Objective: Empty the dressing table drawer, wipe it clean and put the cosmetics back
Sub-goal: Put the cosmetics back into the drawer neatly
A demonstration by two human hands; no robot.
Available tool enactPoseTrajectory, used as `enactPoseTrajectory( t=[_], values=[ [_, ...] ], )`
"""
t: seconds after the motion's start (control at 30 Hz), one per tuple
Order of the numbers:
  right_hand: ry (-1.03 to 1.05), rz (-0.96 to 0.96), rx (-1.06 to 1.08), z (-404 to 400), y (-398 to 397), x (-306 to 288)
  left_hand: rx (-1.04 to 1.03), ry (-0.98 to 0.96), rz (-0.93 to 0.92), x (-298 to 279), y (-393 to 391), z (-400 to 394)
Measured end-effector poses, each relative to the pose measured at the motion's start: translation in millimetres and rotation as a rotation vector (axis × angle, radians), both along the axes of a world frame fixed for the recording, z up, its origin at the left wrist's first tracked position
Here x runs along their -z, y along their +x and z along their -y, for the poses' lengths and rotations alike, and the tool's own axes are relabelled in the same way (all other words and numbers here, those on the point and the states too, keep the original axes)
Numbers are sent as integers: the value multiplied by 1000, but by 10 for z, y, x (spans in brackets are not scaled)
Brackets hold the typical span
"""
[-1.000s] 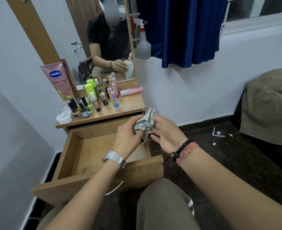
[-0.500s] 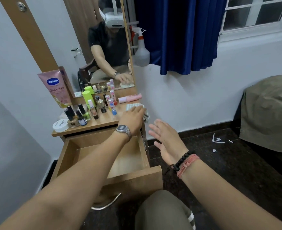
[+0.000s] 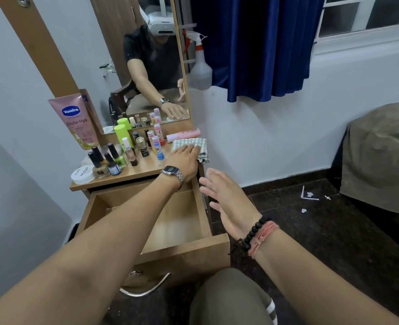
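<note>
Item one, the checked cloth (image 3: 190,146): we find it folded on the right end of the dressing table top (image 3: 144,167), one corner hanging over the edge, just in front of a pink tube (image 3: 183,135) lying on its side. Our left hand (image 3: 184,160), with a metal watch (image 3: 172,172) at the wrist, rests flat on the cloth with fingers straight, pinching nothing. Our right hand (image 3: 226,200), with a bead bracelet (image 3: 252,233) at the wrist, hangs in the air beside the right wall of the drawer (image 3: 203,207), fingers spread and holding nothing, apart from the cloth.

Item two, the drawer: pulled out, its wooden floor bare where we can see past the left forearm.

Item three, the cosmetics (image 3: 133,148): standing bunched on the left and middle of the top, to the left of the cloth. Among them are nail polish bottles (image 3: 104,160), a green bottle (image 3: 122,137), a white jar (image 3: 83,174), and a pink Vaseline tube (image 3: 76,120) leaning against the mirror (image 3: 133,55).
</note>
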State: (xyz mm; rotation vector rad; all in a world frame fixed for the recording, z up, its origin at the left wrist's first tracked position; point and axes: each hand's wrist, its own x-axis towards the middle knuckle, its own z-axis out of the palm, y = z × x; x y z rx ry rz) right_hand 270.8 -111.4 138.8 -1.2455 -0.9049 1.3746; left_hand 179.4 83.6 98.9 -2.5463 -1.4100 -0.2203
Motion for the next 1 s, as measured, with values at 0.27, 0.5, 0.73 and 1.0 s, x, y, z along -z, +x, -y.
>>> enactPoseTrajectory(
  t=[0.27,0.5,0.73,1.0],
  values=[
    [33,88,-46,22,-83,32,-65,-27,-73,-91,36,-5],
    [49,163,-66,29,-139,82,61,150,16,-357,-88,365],
    [72,276,-101,19,-181,137,94,402,475,-1195,-1056,210],
    [114,521,-258,36,-376,231,-482,325,609,-1868,-2306,-591]
  ],
)
